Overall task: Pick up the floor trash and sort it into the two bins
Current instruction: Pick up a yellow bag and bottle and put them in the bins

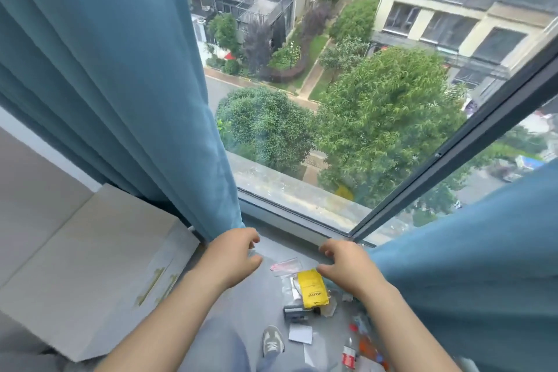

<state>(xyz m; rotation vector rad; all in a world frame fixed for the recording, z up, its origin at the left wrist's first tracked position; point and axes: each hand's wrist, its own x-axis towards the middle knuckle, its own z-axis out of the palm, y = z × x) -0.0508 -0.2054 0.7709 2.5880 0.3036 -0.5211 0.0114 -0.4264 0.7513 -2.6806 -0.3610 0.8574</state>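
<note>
The trash lies on the grey floor (256,299) at 6 o'clock in the view, below the window (332,100). It includes one yellow packet (312,288), one clear bag (286,266) at its 11 o'clock, one dark box (294,311) at its 7 o'clock, one white paper (300,333) and one bottle (349,355) with a red label at 5 o'clock. Small red and orange bits beside the bottle are too blurred to name.

The left hand (232,254) and right hand (344,267) hover above the pile, fingers loosely curved and apart from the thumbs, gripping nothing.

Two blue curtains flank them. The left curtain (105,69) ends just beside the left hand. The right curtain (468,266) drapes over the trash's right edge. One shoe (272,340) stands at 6 o'clock, and a white cabinet (90,266) at 8 o'clock.
</note>
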